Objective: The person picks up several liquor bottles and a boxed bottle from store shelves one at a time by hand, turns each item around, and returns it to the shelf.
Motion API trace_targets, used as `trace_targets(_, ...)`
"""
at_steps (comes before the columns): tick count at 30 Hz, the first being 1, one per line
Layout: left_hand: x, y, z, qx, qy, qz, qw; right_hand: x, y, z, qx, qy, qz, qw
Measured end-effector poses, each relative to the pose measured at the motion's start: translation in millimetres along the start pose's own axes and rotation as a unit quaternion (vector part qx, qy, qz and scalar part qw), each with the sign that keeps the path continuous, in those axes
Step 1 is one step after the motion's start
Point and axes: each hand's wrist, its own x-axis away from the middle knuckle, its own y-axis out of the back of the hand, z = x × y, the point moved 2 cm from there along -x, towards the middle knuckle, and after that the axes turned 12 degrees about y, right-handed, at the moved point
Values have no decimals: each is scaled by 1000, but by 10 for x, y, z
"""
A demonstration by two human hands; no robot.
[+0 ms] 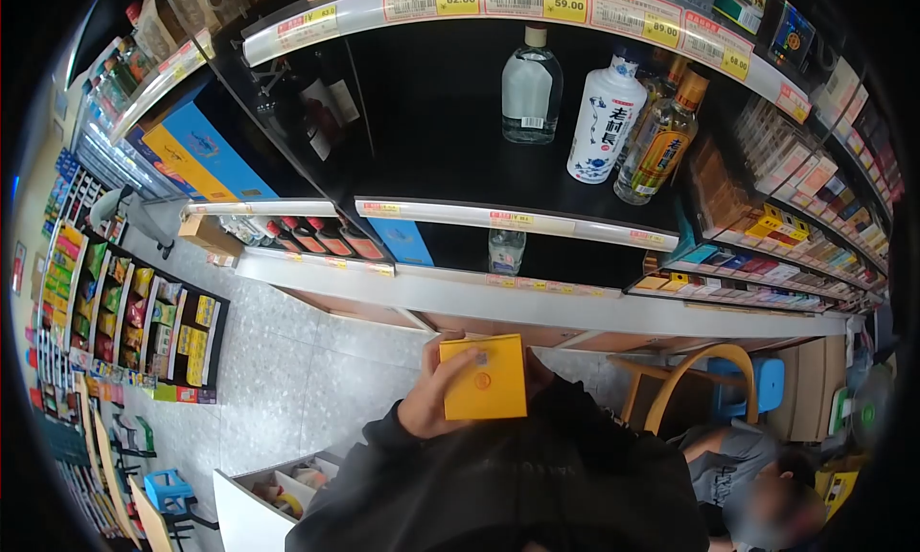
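Observation:
A yellow box [498, 384] with a small round red emblem and a dark square mark is held up in front of my dark-clothed chest. My left hand [428, 396] is closed around its left side, the thumb lying over the front face. Against the box's right edge, in shadow, is a small part of my right hand [540, 372]; its fingers are hidden behind the box. On the shelf ahead stand a clear glass bottle [532, 92], a white bottle with blue decoration [608, 121] and an amber bottle with a gold cap [663, 140].
A shelf edge with price tags [517, 219] runs across in front. Cigarette-type packs [815, 183] fill the right shelves. A wooden chair [704, 384] and a seated person in a grey shirt [743, 466] are at right. An open drawer [278, 494] is at lower left, snack racks [134, 312] farther left.

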Motion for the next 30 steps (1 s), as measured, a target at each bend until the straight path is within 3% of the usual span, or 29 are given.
trace_targets(2, 13, -6, -18, -79, 53, -12, 995, -127, -352, 242, 137, -33, 95, 986)
trace_targets(3, 22, -39, 0, -80, 54, -10, 995, -209, -365, 243, 135, -32, 94, 986)
trace_targets(4, 38, -90, 50, -84, 65, -35, 994, -285, -366, 216, -47, -69, 84, 993)
trace_targets(5, 42, -117, 101, -89, 76, -60, 991, -353, -352, 176, -226, -102, 73, 966)
trace_targets(6, 38, -133, 136, -91, 74, -60, 991, -440, -253, 94, -226, -101, 76, 966)
trace_targets(8, 11, -138, 227, -76, 88, -61, 991, -691, 41, -123, -315, -78, 208, 923)
trace_targets(12, -92, -118, 487, -134, 45, -54, 989, -1047, 603, -514, -295, -72, 266, 915)
trace_targets(18, -325, 180, 656, -254, -32, -21, 966, -1222, 281, 50, -264, -23, 207, 942)
trace_targets(19, -364, 198, 678, -256, -36, -22, 966, -1321, 338, 26, 72, 51, 202, 975)
trace_targets(20, -392, 217, 715, -261, -62, -44, 962, -1422, 397, 37, 400, 122, 172, 892)
trace_targets(21, -399, 236, 753, -267, -86, -65, 958, -1503, 435, 28, 401, 125, 173, 891)
trace_targets(22, -400, 244, 793, -269, -87, -66, 957, -1569, 377, 73, 128, 86, 141, 978)
trace_targets(23, -410, 255, 836, -263, -94, -76, 957, -1632, 321, 129, -155, 38, 97, 982)
trace_targets(24, -415, 263, 890, -258, -100, -87, 957, -1650, 269, 187, -154, 40, 100, 982)
trace_targets(26, -414, 269, 1070, -263, -109, -105, 953, -1638, 99, 406, 128, 132, -10, 983)
trace_targets(27, -425, 279, 1172, -265, -115, -122, 950, -1711, 165, 358, 128, 133, -9, 983)
trace_targets(29, -468, 267, 1321, -267, -106, -143, 947, -1816, 302, 249, 374, 299, 23, 877)
trace_targets(30, -482, 259, 1394, -269, -98, -165, 944, -1822, 305, 246, 374, 298, 23, 878)
